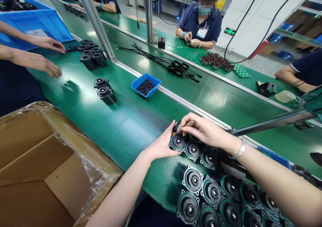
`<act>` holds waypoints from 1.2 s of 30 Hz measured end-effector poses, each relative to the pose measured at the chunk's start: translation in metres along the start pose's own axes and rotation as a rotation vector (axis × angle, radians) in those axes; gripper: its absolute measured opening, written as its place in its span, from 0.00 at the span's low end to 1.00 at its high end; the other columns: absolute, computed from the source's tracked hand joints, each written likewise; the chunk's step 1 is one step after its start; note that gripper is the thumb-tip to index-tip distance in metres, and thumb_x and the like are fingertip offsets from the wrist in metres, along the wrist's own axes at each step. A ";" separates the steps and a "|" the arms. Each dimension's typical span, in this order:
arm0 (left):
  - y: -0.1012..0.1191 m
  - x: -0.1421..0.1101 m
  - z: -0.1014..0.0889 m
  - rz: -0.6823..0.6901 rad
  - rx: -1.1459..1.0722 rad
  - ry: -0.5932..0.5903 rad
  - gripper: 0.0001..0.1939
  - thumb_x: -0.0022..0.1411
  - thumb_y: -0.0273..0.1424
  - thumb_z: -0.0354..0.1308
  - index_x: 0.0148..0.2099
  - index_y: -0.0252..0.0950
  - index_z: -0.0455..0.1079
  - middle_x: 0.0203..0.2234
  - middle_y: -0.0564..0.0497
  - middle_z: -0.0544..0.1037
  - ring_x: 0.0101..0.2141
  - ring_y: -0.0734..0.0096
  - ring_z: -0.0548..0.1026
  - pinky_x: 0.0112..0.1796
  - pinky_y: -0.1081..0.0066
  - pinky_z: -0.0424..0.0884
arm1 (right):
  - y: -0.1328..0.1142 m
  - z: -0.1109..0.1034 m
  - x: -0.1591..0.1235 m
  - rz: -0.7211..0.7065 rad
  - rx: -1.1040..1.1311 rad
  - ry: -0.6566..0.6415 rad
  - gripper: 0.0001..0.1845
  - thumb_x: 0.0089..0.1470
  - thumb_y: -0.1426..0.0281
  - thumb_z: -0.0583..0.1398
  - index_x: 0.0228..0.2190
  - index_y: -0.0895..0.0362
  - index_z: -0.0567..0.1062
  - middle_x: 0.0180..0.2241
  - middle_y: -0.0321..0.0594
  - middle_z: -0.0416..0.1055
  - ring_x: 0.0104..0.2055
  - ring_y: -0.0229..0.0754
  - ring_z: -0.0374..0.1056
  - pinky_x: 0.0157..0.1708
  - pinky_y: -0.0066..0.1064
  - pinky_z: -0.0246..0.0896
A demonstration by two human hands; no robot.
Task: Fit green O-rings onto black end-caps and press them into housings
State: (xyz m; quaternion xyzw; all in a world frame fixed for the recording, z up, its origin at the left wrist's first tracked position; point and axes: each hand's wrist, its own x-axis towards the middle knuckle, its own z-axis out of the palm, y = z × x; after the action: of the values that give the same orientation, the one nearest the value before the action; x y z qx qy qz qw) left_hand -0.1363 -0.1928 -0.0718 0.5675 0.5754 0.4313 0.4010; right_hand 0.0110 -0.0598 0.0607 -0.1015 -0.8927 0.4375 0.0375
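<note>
My left hand grips the edge of a round black part at the near end of a cluster of such parts on the green belt. My right hand lies over the same cluster, fingers pinched on a thin brown brush-like stick whose tip points at the part. A silver bracelet circles my right wrist. Several more black round parts with teal rims lie in rows nearer to me, under my right forearm.
An open cardboard box lined with plastic stands at my left. Two black cylinders, a small blue tray of black bits and more cylinders sit on the belt. Another person's hands reach in beside a blue bin. Workers sit across.
</note>
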 end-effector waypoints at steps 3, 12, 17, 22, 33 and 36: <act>-0.003 0.000 0.001 -0.018 0.057 -0.014 0.66 0.46 0.40 0.72 0.73 0.38 0.31 0.71 0.37 0.42 0.69 0.41 0.47 0.66 0.47 0.51 | 0.008 -0.004 0.003 0.029 0.032 -0.040 0.07 0.65 0.65 0.55 0.39 0.55 0.68 0.36 0.39 0.76 0.37 0.37 0.74 0.40 0.31 0.69; -0.001 0.002 0.000 0.016 0.163 -0.025 0.60 0.47 0.34 0.69 0.72 0.33 0.35 0.71 0.35 0.43 0.69 0.43 0.47 0.66 0.49 0.50 | 0.008 -0.016 0.009 0.048 -0.022 -0.095 0.07 0.63 0.64 0.55 0.37 0.55 0.67 0.32 0.36 0.76 0.33 0.37 0.73 0.35 0.30 0.68; -0.002 0.001 0.003 0.016 0.168 -0.012 0.61 0.47 0.33 0.68 0.73 0.37 0.32 0.70 0.38 0.46 0.69 0.42 0.48 0.66 0.46 0.51 | 0.001 -0.009 -0.009 0.085 -0.180 -0.010 0.05 0.63 0.66 0.56 0.37 0.55 0.66 0.29 0.36 0.76 0.28 0.37 0.71 0.30 0.29 0.64; -0.004 0.001 0.005 0.068 0.151 0.013 0.61 0.46 0.31 0.68 0.73 0.36 0.33 0.70 0.37 0.48 0.68 0.42 0.50 0.66 0.47 0.52 | -0.004 0.010 -0.027 0.148 -0.142 0.049 0.07 0.63 0.64 0.58 0.36 0.54 0.67 0.27 0.34 0.76 0.28 0.38 0.73 0.29 0.29 0.66; -0.007 0.000 0.006 0.044 0.051 0.017 0.60 0.44 0.29 0.68 0.72 0.34 0.37 0.70 0.38 0.49 0.67 0.42 0.53 0.65 0.48 0.54 | -0.011 0.041 -0.017 0.157 0.136 0.314 0.14 0.60 0.57 0.62 0.31 0.52 0.65 0.26 0.35 0.78 0.28 0.42 0.77 0.30 0.33 0.72; -0.004 0.002 0.005 0.053 0.058 0.018 0.56 0.45 0.31 0.68 0.71 0.33 0.42 0.68 0.37 0.52 0.66 0.41 0.55 0.65 0.48 0.55 | -0.010 0.036 -0.008 0.129 0.047 0.417 0.14 0.61 0.58 0.61 0.32 0.52 0.65 0.25 0.36 0.77 0.28 0.42 0.76 0.29 0.32 0.71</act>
State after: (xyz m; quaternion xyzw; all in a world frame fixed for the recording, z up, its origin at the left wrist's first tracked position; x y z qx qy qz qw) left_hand -0.1330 -0.1909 -0.0767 0.5899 0.5761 0.4301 0.3676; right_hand 0.0115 -0.0951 0.0462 -0.2458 -0.8468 0.4292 0.1958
